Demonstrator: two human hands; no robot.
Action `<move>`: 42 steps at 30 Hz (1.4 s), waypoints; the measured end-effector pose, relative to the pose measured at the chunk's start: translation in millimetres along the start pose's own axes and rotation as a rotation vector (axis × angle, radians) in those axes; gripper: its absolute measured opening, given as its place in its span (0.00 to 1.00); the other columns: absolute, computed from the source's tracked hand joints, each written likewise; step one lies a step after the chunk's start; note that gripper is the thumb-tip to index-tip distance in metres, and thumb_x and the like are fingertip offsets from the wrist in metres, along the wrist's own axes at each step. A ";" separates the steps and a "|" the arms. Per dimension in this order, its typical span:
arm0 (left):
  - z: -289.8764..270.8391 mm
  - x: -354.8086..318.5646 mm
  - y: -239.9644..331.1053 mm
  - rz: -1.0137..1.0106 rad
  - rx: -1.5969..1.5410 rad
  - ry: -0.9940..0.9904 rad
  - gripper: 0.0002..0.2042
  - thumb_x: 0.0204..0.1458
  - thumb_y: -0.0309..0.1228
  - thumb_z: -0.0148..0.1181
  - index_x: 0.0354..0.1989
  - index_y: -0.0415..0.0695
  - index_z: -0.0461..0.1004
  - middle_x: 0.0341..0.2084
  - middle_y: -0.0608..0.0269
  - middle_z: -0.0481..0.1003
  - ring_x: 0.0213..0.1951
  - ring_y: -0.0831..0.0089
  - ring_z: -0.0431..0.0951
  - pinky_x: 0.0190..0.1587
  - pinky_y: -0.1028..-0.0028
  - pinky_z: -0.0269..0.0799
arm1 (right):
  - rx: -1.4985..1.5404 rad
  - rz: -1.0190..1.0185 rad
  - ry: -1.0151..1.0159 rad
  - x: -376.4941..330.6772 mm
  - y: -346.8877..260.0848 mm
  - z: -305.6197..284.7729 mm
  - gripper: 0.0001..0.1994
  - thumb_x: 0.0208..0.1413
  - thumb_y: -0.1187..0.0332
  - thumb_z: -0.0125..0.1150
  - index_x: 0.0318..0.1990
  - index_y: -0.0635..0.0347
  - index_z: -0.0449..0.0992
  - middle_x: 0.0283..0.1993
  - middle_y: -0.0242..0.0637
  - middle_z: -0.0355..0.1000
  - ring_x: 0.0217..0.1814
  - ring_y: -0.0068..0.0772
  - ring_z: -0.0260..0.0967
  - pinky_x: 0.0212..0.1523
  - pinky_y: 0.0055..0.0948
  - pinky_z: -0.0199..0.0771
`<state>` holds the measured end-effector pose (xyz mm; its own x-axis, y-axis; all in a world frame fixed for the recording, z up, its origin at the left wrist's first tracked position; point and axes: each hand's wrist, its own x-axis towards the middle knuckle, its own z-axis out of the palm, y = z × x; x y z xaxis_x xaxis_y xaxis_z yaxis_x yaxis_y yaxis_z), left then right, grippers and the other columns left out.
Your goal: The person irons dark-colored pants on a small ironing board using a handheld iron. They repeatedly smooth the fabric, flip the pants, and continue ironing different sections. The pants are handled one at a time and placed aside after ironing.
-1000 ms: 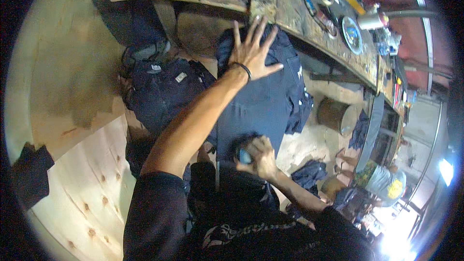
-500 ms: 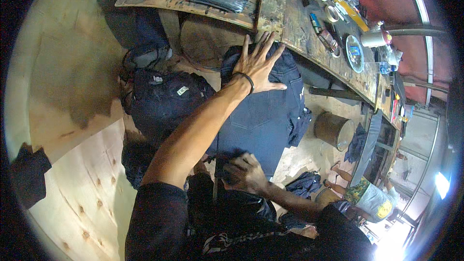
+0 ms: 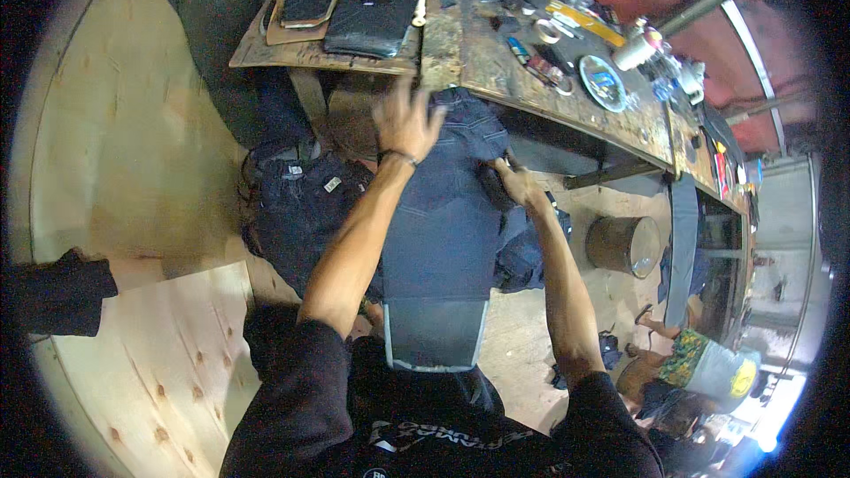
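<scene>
Dark blue jeans (image 3: 440, 243) lie stretched in front of me over a flat board, whose grey near end (image 3: 436, 334) with pale edges sticks out toward my body. My left hand (image 3: 407, 124), a dark band at its wrist, hovers by the upper left edge of the jeans; its fingers are stretched out and blurred by motion. On the right edge, my right hand (image 3: 518, 184) is closed on the dark denim. Whether something else is inside that hand is hidden.
A worn wooden workbench (image 3: 567, 111) runs beyond the jeans, bearing tape rolls, a bowl (image 3: 603, 82) and folded dark cloth (image 3: 376, 4). A heap of dark garments (image 3: 305, 221) lies left. At right stand a drum-like stool (image 3: 622, 245) and another person (image 3: 713, 367).
My left hand has lifted off the jeans and moved left. My right hand has gone from the near part of the jeans to their far right edge. The board's grey near end now shows.
</scene>
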<state>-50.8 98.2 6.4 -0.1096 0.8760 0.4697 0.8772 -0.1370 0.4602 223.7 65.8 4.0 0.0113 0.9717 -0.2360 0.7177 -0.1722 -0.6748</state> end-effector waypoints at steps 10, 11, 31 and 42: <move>-135.6 -412.8 53.7 -0.299 -0.029 -0.613 0.36 0.76 0.51 0.38 0.74 0.26 0.60 0.68 0.25 0.68 0.74 0.35 0.62 0.76 0.50 0.55 | 0.068 0.101 -0.239 -214.8 34.0 -12.4 0.44 0.62 0.41 0.64 0.74 0.70 0.66 0.68 0.70 0.72 0.73 0.65 0.71 0.71 0.50 0.70; -162.8 -427.9 50.4 -0.319 -0.167 -0.674 0.32 0.76 0.50 0.42 0.68 0.28 0.65 0.65 0.26 0.70 0.71 0.36 0.66 0.74 0.50 0.59 | -0.005 0.106 -0.165 -255.7 21.5 -9.1 0.49 0.57 0.47 0.70 0.81 0.60 0.56 0.77 0.71 0.60 0.75 0.72 0.66 0.70 0.55 0.72; 3.0 -35.4 41.5 0.457 -0.044 -0.509 0.64 0.38 0.79 0.67 0.83 0.56 0.53 0.85 0.48 0.38 0.84 0.48 0.36 0.77 0.24 0.26 | -0.072 -0.330 0.332 -220.2 -71.5 45.7 0.32 0.48 0.53 0.86 0.53 0.66 0.81 0.46 0.46 0.73 0.46 0.48 0.73 0.49 0.42 0.77; 41.8 5.2 42.5 0.593 -0.013 -0.628 0.63 0.34 0.85 0.61 0.82 0.66 0.57 0.85 0.46 0.34 0.84 0.45 0.29 0.75 0.20 0.21 | -0.228 -0.545 0.070 -154.4 -99.8 93.1 0.27 0.43 0.54 0.81 0.49 0.58 0.81 0.44 0.43 0.73 0.46 0.53 0.68 0.47 0.51 0.69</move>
<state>5.5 116.3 -3.1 0.6466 0.7512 0.1328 0.7022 -0.6542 0.2811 85.5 -82.0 42.7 -0.3607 0.9199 0.1538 0.7644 0.3861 -0.5164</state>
